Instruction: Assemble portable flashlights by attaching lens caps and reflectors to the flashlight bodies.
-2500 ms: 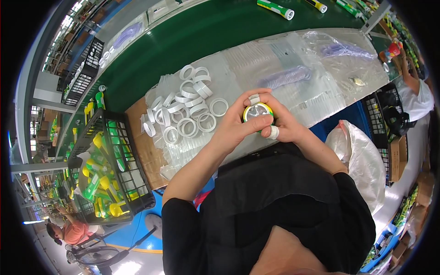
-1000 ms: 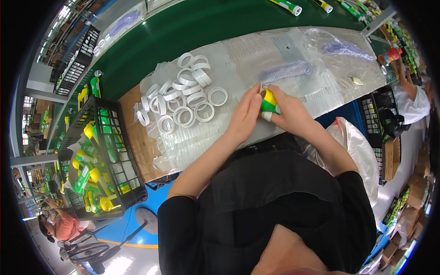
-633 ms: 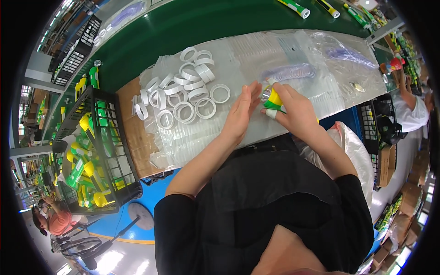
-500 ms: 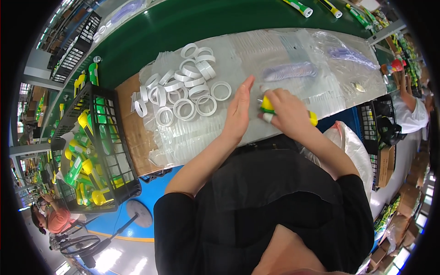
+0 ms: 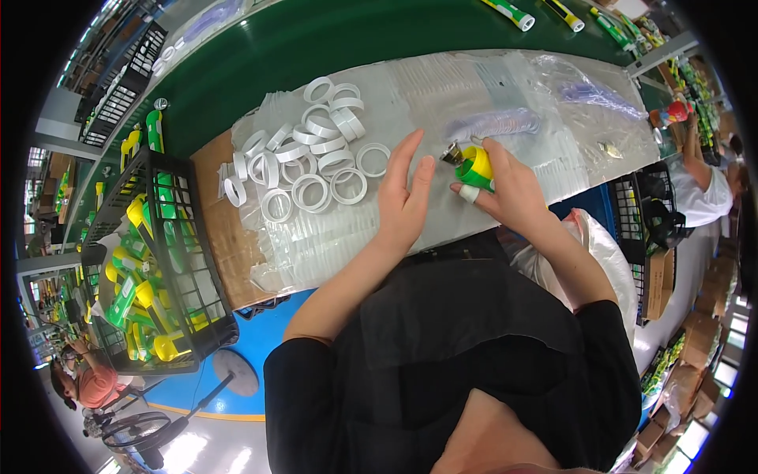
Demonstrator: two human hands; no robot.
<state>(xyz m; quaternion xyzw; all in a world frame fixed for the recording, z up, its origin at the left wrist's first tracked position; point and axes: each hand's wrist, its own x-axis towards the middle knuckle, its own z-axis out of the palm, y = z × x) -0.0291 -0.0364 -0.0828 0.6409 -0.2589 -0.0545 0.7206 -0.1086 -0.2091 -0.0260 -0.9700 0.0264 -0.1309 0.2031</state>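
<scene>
1. Factory surroundings framed the work: a green belt (image 5: 332, 47) ran along the far side, and nearer lay the table (image 5: 213, 205), covered with clear plastic sheeting (image 5: 474, 87).

2. White rings (image 5: 316, 158) lay in a loose heap on the sheeting, left of the hands and touching one another in places. A black crate (image 5: 170, 261) of yellow and green torches stood at the left end of the table.

3. The right hand (image 5: 513, 186) was clenched around a small yellow and green torch (image 5: 476, 167), held just above the table with its shiny metal head (image 5: 452, 152) tipped towards the left hand. One finger wore a white band.

4. The left hand (image 5: 403, 197) was released, fingers straight and spread, palm down, just beside the torch head and grasping nothing. Whether it rested on the sheeting or hovered over it could not be told.

5. Judged from that pose, the step in hand looked like fitting a part onto the torch head. To do it well, the right hand's grip needed to stay low on the body, leaving the head clear.

6. The nearest ring (image 5: 373, 159) lay just far-left of the open fingers; picking a single one by its rim would have avoided dragging its neighbours along.

7. The slack sheeting could slide under a pressing palm, so a light touch suited it best.

8. Another person (image 5: 707, 186) worked at the far right, well apart.
</scene>
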